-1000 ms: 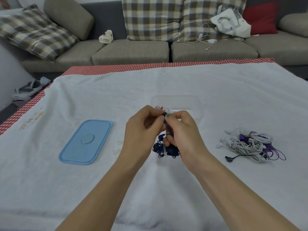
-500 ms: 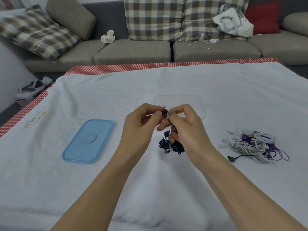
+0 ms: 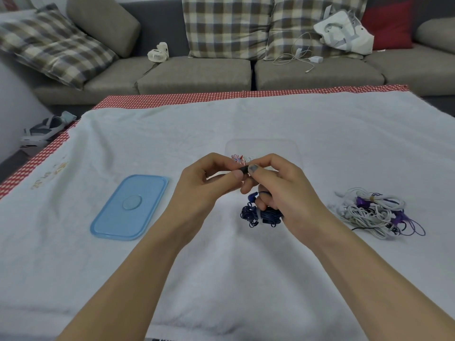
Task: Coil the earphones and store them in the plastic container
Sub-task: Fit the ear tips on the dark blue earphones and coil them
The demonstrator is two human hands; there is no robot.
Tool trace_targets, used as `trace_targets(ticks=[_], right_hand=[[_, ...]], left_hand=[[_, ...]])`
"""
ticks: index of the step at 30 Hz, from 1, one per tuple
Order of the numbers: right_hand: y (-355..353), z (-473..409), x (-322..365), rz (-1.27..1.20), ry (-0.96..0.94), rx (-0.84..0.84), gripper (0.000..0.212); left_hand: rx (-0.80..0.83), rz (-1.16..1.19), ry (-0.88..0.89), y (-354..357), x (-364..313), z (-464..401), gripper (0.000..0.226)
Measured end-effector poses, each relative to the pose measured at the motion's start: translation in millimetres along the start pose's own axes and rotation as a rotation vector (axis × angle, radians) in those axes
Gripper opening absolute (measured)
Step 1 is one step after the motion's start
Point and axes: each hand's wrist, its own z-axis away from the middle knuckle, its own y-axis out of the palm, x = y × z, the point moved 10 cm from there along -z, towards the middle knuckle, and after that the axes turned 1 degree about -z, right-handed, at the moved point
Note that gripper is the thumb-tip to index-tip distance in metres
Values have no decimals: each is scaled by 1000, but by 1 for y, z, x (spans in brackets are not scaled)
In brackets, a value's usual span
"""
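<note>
A bundle of dark blue earphones (image 3: 258, 214) hangs from my right hand (image 3: 283, 190), whose lower fingers curl round the cord. Between my right thumb and forefinger and the fingertips of my left hand (image 3: 206, 185) sits a small dark end piece of the earphones, pinched from both sides. Just behind my hands stands the clear plastic container (image 3: 293, 148), with something pink and white inside it. Its light blue lid (image 3: 130, 206) lies flat on the cloth to the left.
A tangled pile of white, purple and black earphones (image 3: 371, 212) lies on the white cloth at the right. A grey sofa (image 3: 197, 72) with checked cushions, a small fan and a white bag runs behind the table. Shoes sit on the floor at the far left.
Both hands have risen slightly and my fingertips have come closer together on the dark end piece. The blue bundle still hangs under my right hand.
</note>
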Motion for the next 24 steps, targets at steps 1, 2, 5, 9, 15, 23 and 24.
trace_targets(ticks=[1,2,5,9,15,23,24], right_hand=[[0,0,-1,-11,10,6,17],[0,0,-2,-20,19,13,17],[1,1,-1,-20,25,30,17],[1,2,1,-10,16,40,16],[4,4,5,57,-22,72,16],[9,9,11,161,-57,83,18],[9,10,12,167,-59,83,18]], left_hand=[[5,-17,2,0,-1,1,5],[7,-38,8,1,-1,1,6],[15,-94,47,2,-7,1,10],[44,-178,86,6,-13,2,10],[49,-150,61,6,-9,2,7],[39,-21,8,3,1,0,6],[43,13,4,3,2,-1,5]])
